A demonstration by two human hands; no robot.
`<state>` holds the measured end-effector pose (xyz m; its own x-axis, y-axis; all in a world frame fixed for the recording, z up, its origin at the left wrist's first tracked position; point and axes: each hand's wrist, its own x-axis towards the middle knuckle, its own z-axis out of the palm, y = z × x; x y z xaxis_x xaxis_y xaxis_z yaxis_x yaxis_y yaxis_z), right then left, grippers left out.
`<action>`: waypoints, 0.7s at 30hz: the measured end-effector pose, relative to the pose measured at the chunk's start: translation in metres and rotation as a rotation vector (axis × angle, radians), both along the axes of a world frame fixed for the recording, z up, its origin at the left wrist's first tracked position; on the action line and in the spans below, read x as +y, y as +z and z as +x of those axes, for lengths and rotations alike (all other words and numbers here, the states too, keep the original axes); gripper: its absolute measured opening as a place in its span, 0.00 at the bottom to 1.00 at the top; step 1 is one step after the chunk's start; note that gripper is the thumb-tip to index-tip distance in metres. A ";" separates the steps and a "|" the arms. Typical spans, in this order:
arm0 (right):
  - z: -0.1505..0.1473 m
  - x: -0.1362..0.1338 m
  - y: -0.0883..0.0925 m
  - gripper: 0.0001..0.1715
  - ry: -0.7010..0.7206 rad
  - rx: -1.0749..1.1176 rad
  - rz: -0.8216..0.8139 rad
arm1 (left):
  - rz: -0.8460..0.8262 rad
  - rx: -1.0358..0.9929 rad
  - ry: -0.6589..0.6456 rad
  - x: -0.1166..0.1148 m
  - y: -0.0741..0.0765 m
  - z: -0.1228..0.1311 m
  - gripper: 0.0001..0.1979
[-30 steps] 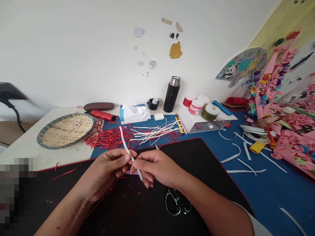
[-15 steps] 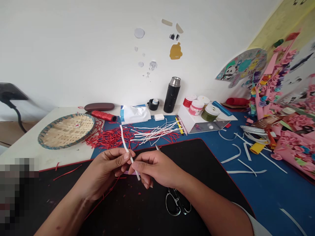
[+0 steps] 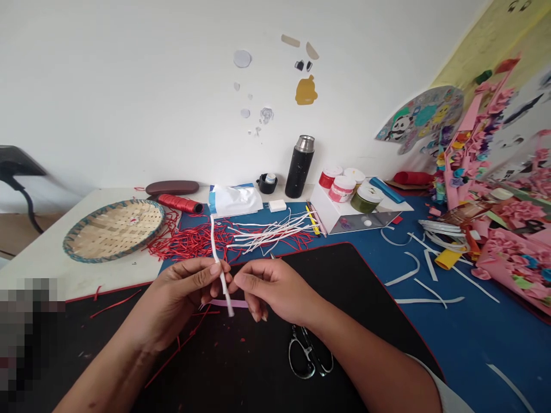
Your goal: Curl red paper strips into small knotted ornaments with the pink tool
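My left hand pinches a narrow white strip between thumb and forefinger. The strip stands nearly upright; its lower end hangs below the fingers and looks folded or doubled. My right hand is just right of the strip, fingers curled and thumb closed against the forefinger. Whether anything small is in that pinch I cannot tell. Under the hands a pink-purple strip lies on the black mat. Scissors lie partly beneath my right hand, mostly their handles showing.
Behind the hands are a heap of red cords and several white strips. A woven basket stands left, a black thermos at the wall. Paint jars sit on a box; loose white strips and pink paper flowers lie right.
My right hand's fingertips have come off the white strip and sit slightly to its right. The strip's lower end has swung left, while my left hand keeps its pinch.
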<state>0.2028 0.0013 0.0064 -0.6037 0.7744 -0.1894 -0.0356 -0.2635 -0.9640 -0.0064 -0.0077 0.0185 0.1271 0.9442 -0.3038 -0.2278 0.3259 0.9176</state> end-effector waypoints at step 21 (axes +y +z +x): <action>-0.004 -0.003 0.003 0.16 -0.155 0.006 0.122 | -0.169 0.061 -0.271 -0.004 0.004 0.008 0.18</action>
